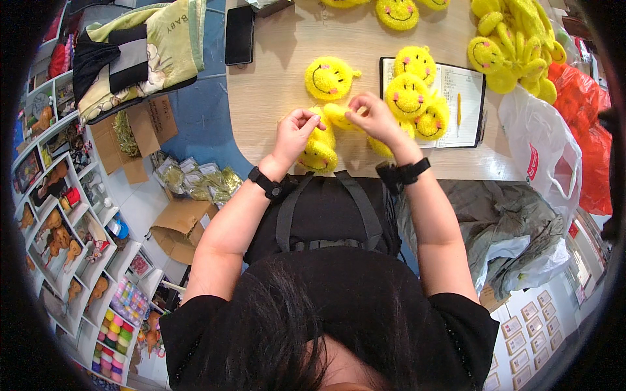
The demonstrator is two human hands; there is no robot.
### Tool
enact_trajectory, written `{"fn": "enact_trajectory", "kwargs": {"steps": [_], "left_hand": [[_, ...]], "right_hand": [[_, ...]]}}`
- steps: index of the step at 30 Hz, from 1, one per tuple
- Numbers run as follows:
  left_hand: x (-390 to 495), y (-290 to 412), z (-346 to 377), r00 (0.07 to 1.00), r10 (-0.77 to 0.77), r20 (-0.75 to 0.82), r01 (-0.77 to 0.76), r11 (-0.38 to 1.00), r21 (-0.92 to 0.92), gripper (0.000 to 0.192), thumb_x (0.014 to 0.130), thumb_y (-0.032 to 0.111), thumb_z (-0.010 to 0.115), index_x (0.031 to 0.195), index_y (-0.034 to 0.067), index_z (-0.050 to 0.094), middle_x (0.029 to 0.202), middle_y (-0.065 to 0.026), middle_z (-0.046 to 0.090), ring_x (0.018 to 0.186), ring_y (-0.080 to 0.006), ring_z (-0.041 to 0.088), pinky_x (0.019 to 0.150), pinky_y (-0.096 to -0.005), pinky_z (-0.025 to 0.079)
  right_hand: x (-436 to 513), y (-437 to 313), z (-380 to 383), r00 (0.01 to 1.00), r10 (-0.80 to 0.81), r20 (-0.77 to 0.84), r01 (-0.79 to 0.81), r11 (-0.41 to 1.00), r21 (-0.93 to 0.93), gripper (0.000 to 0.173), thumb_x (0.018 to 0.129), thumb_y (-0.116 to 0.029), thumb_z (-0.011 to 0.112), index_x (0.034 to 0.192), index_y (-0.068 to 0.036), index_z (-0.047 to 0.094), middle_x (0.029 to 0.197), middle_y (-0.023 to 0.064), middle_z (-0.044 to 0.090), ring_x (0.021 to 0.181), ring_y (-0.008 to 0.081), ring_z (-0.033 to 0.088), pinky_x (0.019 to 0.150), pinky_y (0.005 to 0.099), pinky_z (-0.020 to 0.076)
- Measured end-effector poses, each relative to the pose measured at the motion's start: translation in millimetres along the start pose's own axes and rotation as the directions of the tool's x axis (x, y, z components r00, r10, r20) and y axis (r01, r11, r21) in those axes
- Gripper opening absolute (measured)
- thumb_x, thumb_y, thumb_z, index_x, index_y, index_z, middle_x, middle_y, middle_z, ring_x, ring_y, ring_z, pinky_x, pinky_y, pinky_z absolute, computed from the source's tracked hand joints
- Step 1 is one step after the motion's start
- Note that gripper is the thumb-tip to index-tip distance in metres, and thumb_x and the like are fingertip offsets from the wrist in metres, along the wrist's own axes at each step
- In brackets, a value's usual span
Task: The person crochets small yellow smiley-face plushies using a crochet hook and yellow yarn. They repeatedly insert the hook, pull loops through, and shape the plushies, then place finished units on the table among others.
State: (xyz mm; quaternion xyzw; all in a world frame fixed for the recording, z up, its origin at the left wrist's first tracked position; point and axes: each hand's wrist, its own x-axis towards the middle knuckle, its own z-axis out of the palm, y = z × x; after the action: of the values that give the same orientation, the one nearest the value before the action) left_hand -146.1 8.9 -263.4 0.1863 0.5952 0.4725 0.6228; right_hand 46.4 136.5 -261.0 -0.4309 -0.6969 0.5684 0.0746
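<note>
My left hand point(293, 134) is over the table, thumb and forefinger pinched together against a yellow fuzzy smiley-face plush piece point(319, 152). Whether anything thin sits in that pinch is too small to tell. My right hand point(374, 118) has its fingers curled beside a narrow yellow fuzzy part point(341, 117) between the two hands; its grip on that part is unclear. Just beyond them lies a round yellow smiley plush point(328, 79) with a small loop at its side. Several more smiley plushes point(407, 97) are heaped right of my right hand, partly covering an open notebook point(455, 129).
A yellow-handled crochet hook point(458, 112) rests on the notebook. A black phone point(239, 35) lies at the table's left. More yellow plush pieces point(513, 49) pile up at the right, above a white plastic bag point(543, 141) and a red bag point(582, 132). Cardboard boxes point(183, 229) stand on the floor.
</note>
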Motion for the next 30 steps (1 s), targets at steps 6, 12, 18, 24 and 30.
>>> {"fn": "enact_trajectory", "kwargs": {"steps": [6, 12, 18, 24, 30], "left_hand": [[6, -7, 9, 0.994, 0.058, -0.094, -0.037, 0.977, 0.212, 0.01, 0.091, 0.008, 0.064, 0.094, -0.002, 0.066, 0.086, -0.0024, 0.067, 0.076, -0.0059, 0.061, 0.068, -0.0207, 0.049], [4, -7, 10, 0.994, 0.039, -0.1, -0.013, 0.97, 0.244, 0.015, 0.089, 0.008, 0.066, 0.098, -0.003, 0.068, 0.086, -0.0009, 0.067, 0.076, -0.0039, 0.059, 0.067, -0.0199, 0.048], [-2, -7, 12, 0.996, 0.037, -0.082, -0.028, 0.994, 0.107, 0.013, 0.088, 0.007, 0.067, 0.095, -0.003, 0.07, 0.084, 0.0003, 0.067, 0.075, -0.0042, 0.057, 0.065, -0.0193, 0.046], [-2, -10, 8, 0.998, 0.022, -0.055, -0.005, 0.959, 0.284, 0.011, 0.087, 0.008, 0.068, 0.092, -0.002, 0.07, 0.08, 0.0021, 0.065, 0.07, -0.0033, 0.055, 0.062, -0.0187, 0.044], [-2, -14, 5, 0.998, 0.047, -0.05, -0.031, 0.957, 0.288, 0.009, 0.085, 0.009, 0.07, 0.086, 0.001, 0.069, 0.072, 0.0062, 0.06, 0.062, -0.0009, 0.048, 0.055, -0.0169, 0.039]], "right_hand": [[-20, -12, 52, 0.993, 0.108, -0.049, -0.077, 0.902, 0.425, 0.016, 0.082, -0.02, 0.076, 0.081, -0.005, 0.068, 0.09, 0.0048, 0.058, 0.085, 0.0156, 0.056, 0.075, 0.0282, 0.0471], [-23, -9, 61, 0.978, 0.028, -0.206, 0.074, 0.878, 0.472, 0.015, 0.084, -0.014, 0.072, 0.096, -0.006, 0.073, 0.09, 0.0048, 0.057, 0.087, 0.0155, 0.055, 0.076, 0.0279, 0.0478], [-33, -19, 55, 0.942, -0.22, -0.252, 0.247, 0.966, 0.081, 0.019, 0.084, -0.009, 0.068, 0.102, -0.006, 0.07, 0.09, 0.0093, 0.062, 0.079, 0.0235, 0.063, 0.064, 0.0313, 0.0528], [-33, -24, 53, 0.935, -0.275, -0.225, 0.246, 0.958, -0.148, 0.015, 0.083, -0.011, 0.067, 0.096, -0.005, 0.07, 0.085, 0.013, 0.066, 0.076, 0.0323, 0.065, 0.068, 0.0372, 0.0534], [-29, -25, 50, 0.973, -0.163, -0.165, 0.141, 0.98, -0.138, 0.011, 0.082, -0.014, 0.067, 0.086, -0.003, 0.069, 0.08, 0.0171, 0.066, 0.076, 0.0349, 0.065, 0.069, 0.0413, 0.0526]]}}
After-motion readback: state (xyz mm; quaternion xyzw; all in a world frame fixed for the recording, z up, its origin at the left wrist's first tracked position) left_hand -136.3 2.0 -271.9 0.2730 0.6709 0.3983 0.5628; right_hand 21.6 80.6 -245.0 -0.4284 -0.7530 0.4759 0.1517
